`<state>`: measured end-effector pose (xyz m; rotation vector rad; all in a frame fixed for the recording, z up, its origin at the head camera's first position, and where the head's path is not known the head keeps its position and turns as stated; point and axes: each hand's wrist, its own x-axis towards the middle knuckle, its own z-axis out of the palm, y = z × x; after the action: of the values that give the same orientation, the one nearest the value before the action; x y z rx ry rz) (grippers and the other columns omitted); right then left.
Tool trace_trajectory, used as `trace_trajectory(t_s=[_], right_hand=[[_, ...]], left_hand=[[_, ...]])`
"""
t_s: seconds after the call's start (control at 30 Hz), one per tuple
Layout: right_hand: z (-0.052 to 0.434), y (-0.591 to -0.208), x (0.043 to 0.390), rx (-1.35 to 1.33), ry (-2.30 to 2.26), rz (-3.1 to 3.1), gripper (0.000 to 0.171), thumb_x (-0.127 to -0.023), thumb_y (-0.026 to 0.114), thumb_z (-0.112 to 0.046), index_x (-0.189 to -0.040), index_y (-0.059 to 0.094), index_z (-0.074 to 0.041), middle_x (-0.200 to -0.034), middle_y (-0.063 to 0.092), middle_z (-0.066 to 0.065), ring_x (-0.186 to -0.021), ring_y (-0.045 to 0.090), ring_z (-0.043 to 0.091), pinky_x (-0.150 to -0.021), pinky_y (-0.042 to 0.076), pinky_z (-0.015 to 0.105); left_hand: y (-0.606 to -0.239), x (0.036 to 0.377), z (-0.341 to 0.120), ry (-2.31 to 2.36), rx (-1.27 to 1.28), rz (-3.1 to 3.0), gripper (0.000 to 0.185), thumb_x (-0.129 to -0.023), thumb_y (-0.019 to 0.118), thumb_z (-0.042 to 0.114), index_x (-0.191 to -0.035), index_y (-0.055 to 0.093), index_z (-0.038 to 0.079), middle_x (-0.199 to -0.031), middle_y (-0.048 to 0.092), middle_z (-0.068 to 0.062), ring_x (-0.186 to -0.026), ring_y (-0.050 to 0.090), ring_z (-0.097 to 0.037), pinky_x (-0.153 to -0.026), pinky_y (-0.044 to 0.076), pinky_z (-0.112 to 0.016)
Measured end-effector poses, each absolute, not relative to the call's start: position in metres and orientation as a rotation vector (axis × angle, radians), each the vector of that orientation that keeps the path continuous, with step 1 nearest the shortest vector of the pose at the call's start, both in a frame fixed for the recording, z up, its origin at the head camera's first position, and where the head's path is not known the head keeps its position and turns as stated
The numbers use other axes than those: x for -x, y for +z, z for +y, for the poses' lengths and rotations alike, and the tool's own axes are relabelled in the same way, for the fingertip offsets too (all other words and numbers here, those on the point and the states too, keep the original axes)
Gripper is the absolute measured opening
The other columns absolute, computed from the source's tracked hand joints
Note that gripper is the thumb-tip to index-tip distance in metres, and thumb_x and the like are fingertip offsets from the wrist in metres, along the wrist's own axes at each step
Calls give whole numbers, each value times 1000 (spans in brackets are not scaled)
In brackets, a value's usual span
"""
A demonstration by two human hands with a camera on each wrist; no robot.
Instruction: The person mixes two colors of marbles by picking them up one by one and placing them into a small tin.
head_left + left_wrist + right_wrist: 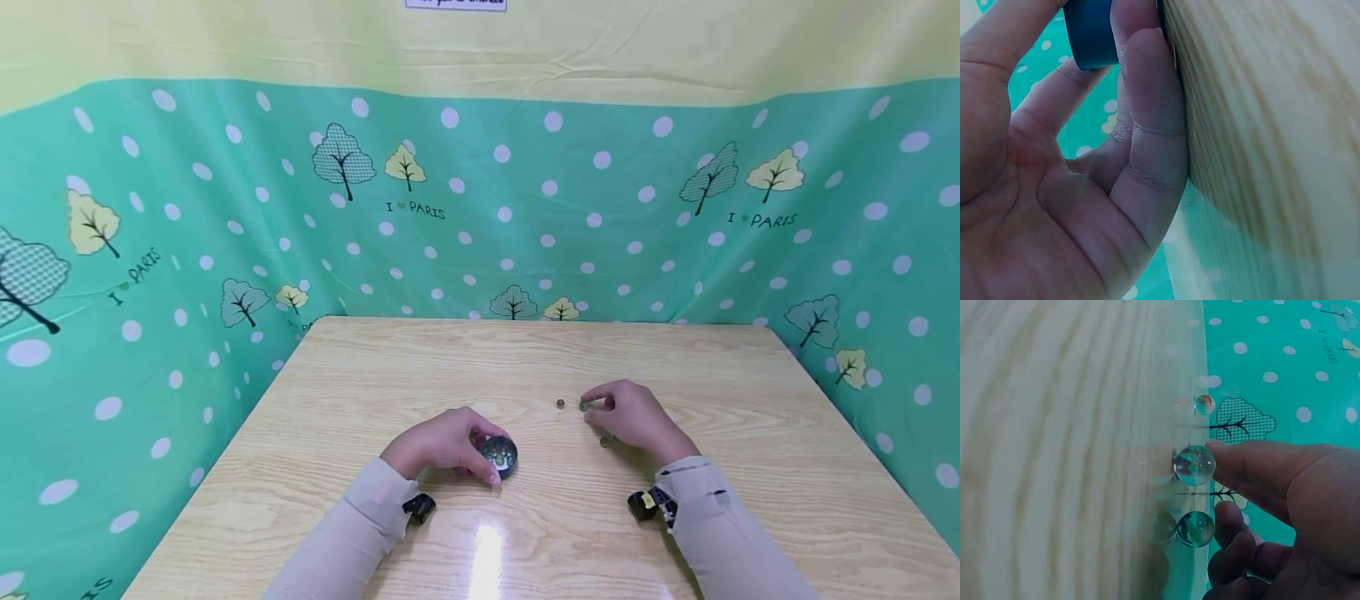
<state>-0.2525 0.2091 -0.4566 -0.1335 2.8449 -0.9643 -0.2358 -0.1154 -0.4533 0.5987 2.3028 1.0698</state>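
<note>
Left hand (442, 443) wraps fingers round the small bowl (499, 454); right hand (633, 417) pinches a marble (583, 406) on the table (420, 367); another marble (560, 403) just beside.

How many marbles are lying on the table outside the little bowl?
3: one lies free, one is at the right hand's fingertips, one sits beside that hand. Others may be hidden beneath the hands.

A: What stands around the wooden surface (750, 500)?
B: A green cloth (600, 208) with white dots and trees, from nine round to three o'clock; a yellow band (300, 42) at twelve.
</note>
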Motion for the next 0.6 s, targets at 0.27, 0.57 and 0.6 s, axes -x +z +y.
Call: trace_trajectory(t_s=[0.27,0.57,0.6], right_hand=[[207,-460,253,173,-926,2898,18,-93,78,-24,-110,81,-19,-79,60,3,-65,51,20,-56,42,33],[205,-458,252,170,-921,2915,11,-92,79,-24,-103,82,-22,-81,62,2,-68,51,20,-58,42,33],[204,-458,252,165,-927,2911,12,-92,79,-25,-103,82,-22,-81,61,2,-68,52,20,-57,42,33]], left_hand=[[-454,236,-116,1065,-583,2309,55,-70,98,25,-121,77,26,-99,74,4,-80,66,-17,-67,58,-34],[-455,237,-116,1071,-592,2301,53,-70,98,24,-120,78,26,-99,74,4,-80,66,-17,-67,59,-35],[-455,237,-116,1069,-593,2302,54,-70,97,24,-120,78,26,-99,74,4,-80,66,-17,-67,59,-35]])
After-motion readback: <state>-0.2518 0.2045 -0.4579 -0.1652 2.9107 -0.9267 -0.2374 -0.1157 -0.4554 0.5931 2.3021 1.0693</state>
